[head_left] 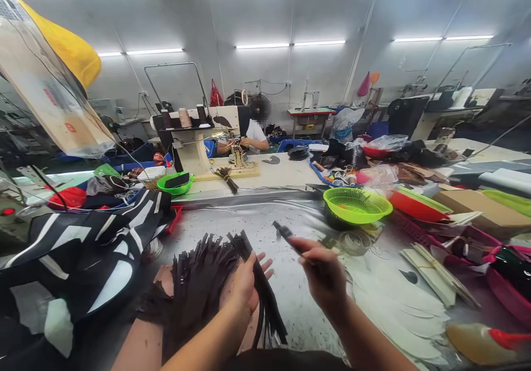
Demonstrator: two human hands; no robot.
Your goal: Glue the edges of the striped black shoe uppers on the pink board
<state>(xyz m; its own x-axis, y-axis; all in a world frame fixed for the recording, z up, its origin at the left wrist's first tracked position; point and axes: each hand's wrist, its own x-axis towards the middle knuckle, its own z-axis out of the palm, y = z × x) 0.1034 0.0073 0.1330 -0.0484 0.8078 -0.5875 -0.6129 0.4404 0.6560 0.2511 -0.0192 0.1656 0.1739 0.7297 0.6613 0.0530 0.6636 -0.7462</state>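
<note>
At six o'clock in the view, dark strips [266, 293] are held by the left hand [244, 283]; at five, a slim dark piece [284, 230] is clasped in the right hand [326, 274].

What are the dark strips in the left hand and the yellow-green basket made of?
Dark strips: perhaps leather or imitation, fairly matte; they look thin and bendy. Yellow-green basket: probably plastic, slightly shiny, given its bright colour and regular mesh.

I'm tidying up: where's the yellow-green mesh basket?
The mesh basket is right of centre in the head view, beyond the right hand, near the far edge of the grey worktop.
</note>
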